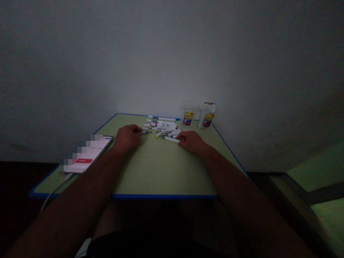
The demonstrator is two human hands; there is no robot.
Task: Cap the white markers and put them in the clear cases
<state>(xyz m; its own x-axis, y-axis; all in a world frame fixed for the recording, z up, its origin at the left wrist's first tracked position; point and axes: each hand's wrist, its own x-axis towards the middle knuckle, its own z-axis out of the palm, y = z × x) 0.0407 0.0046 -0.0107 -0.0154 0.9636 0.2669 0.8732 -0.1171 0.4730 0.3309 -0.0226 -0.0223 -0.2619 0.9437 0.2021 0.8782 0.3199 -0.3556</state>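
Note:
My left hand [128,138] is closed at the left of a loose pile of markers [163,127]. Its fingertips pinch a short white marker end [144,132] with a grey tip pointing right; the rest is hidden in the hand. My right hand [192,141] is closed at the pile's right side. Between its thumb and fingers is a white marker [171,139], lying low over the table with its grey end to the left. A yellow-ended marker [158,135] lies between the hands. Small white caps [146,125] sit near my left fingertips.
A clear case [187,116] with a yellow label stands at the back right. Beside it, another clear case [206,116] contains several markers. A phone [90,154] with a white cable [55,190] lies at the left of the blue-edged green table [163,175]. A wall [161,61] rises behind.

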